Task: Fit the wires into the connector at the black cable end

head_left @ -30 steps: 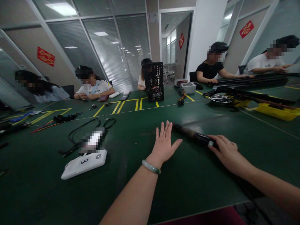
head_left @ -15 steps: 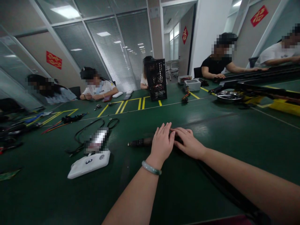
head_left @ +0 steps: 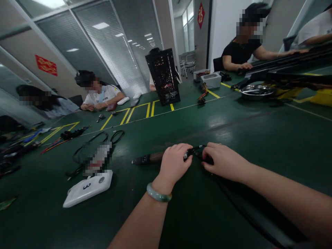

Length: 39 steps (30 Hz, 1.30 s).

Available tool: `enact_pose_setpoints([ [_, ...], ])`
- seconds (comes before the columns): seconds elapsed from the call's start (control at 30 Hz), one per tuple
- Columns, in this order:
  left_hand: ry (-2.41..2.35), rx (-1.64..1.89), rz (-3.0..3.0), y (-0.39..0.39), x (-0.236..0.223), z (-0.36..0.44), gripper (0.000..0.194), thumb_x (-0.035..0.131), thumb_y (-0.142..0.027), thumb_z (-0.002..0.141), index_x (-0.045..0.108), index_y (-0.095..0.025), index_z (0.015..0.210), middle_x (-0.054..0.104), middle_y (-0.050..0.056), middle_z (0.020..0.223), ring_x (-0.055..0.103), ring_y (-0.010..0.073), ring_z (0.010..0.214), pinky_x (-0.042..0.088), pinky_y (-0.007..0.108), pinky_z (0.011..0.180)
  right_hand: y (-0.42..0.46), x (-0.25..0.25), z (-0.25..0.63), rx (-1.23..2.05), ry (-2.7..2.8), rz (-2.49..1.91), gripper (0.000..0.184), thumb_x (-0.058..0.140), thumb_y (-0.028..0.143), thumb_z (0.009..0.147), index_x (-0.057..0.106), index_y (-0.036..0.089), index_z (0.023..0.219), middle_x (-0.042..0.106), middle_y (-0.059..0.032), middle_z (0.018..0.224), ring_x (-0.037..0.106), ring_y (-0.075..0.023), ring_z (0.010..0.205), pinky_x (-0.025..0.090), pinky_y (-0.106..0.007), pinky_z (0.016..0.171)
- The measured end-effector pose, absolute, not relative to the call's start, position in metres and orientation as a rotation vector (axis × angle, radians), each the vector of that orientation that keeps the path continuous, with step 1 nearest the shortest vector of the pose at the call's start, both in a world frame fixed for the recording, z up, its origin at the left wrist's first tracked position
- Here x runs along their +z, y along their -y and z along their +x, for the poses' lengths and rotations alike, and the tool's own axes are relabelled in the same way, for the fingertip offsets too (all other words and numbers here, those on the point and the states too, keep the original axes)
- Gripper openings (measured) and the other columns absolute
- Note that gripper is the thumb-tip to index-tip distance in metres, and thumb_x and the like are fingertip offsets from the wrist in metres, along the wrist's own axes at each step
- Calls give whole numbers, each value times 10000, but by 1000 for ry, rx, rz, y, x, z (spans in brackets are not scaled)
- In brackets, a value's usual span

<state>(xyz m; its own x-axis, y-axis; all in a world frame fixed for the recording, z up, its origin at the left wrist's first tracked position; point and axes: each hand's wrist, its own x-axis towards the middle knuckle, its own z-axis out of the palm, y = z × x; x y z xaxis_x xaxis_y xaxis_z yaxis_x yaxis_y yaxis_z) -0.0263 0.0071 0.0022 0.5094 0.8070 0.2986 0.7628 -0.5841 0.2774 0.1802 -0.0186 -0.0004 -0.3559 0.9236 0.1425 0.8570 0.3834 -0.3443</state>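
A dark electric screwdriver [head_left: 155,158] lies on the green table, its tip pointing left. My left hand [head_left: 176,162], with a jade bangle [head_left: 158,193] on the wrist, is wrapped over the rear of the screwdriver. To its right, my right hand [head_left: 223,160] has its fingers curled around a black cable [head_left: 201,148] close to the tool's back end. Part of what lies under the right fingers is hidden. From there a thicker black cord [head_left: 241,207] runs down toward the lower right.
A white device marked 3 [head_left: 89,188] and a blurred-out phone-like item [head_left: 98,159] with a cord lie left. Farther back are a black computer case [head_left: 163,77], a power supply [head_left: 210,81] and a metal bowl [head_left: 256,90]. Several people sit around the table [head_left: 181,124].
My hands have moved apart and their fingers have curled, the left around the screwdriver, the right around the cable. The camera view has shifted and tilted slightly.
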Motion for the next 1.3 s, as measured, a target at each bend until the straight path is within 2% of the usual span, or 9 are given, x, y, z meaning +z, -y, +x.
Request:
enact_pose_setpoints([
  [0.1, -1423, 598, 2618, -4, 4, -23, 235, 587, -214, 846, 583, -268, 1074, 638, -8, 1097, 581, 209, 1009, 442, 378, 880, 19, 2, 180, 384, 2336, -1540, 265, 687, 465, 748, 671, 232, 872, 590, -39, 903, 589, -226, 821, 440, -339, 707],
  [0.27, -1489, 537, 2604, 0, 7, -22, 182, 591, -204, 816, 586, -247, 993, 637, 3, 996, 581, 212, 931, 444, 370, 814, 16, -1, 178, 547, 2314, -1506, 77, 627, 259, 769, 684, 241, 818, 618, -9, 876, 594, -182, 783, 446, -300, 713],
  [0.53, -1495, 531, 2615, -5, 6, -34, 180, 613, -206, 801, 567, -229, 973, 612, 4, 962, 568, 205, 899, 452, 379, 811, 9, -5, 183, 1000, 2063, -1543, 149, 563, 338, 866, 628, 231, 947, 696, 1, 845, 645, -161, 713, 463, -248, 589],
  [0.67, -1447, 551, 2637, -5, 3, -34, 160, 610, -196, 817, 549, -216, 963, 596, 13, 964, 560, 201, 902, 458, 369, 827, 9, -9, 181, 1213, 1997, -1443, 118, 528, 270, 885, 577, 216, 978, 713, 3, 845, 663, -150, 734, 482, -238, 608],
  [0.73, -1458, 553, 2638, -5, 2, -32, 148, 616, -206, 824, 544, -216, 952, 588, 15, 956, 558, 201, 888, 464, 363, 810, 9, -11, 181, 1241, 1975, -1414, 169, 543, 249, 877, 579, 217, 1038, 715, 1, 876, 667, -148, 763, 490, -238, 638],
  [0.87, -1461, 549, 2651, -6, 2, -32, 133, 620, -225, 834, 542, -224, 941, 572, 9, 939, 552, 195, 868, 468, 348, 772, 9, -9, 181, 1177, 2028, -1461, 241, 589, 317, 870, 636, 252, 1097, 717, 2, 905, 667, -159, 766, 481, -244, 632],
  [1.07, -1430, 555, 2675, -7, 1, -33, 116, 616, -214, 829, 558, -227, 929, 580, 7, 951, 555, 198, 887, 460, 348, 774, 10, -5, 180, 867, 2128, -1550, 164, 579, 386, 882, 710, 288, 902, 712, 32, 817, 641, -153, 685, 413, -244, 562],
  [1.3, -1412, 616, 2665, -8, -3, -34, 108, 617, -222, 826, 567, -235, 920, 597, -3, 944, 555, 195, 878, 443, 347, 771, 7, -7, 172, 549, 2103, -1538, 113, 584, 324, 883, 678, 271, 852, 690, 45, 830, 628, -147, 739, 413, -245, 599],
])
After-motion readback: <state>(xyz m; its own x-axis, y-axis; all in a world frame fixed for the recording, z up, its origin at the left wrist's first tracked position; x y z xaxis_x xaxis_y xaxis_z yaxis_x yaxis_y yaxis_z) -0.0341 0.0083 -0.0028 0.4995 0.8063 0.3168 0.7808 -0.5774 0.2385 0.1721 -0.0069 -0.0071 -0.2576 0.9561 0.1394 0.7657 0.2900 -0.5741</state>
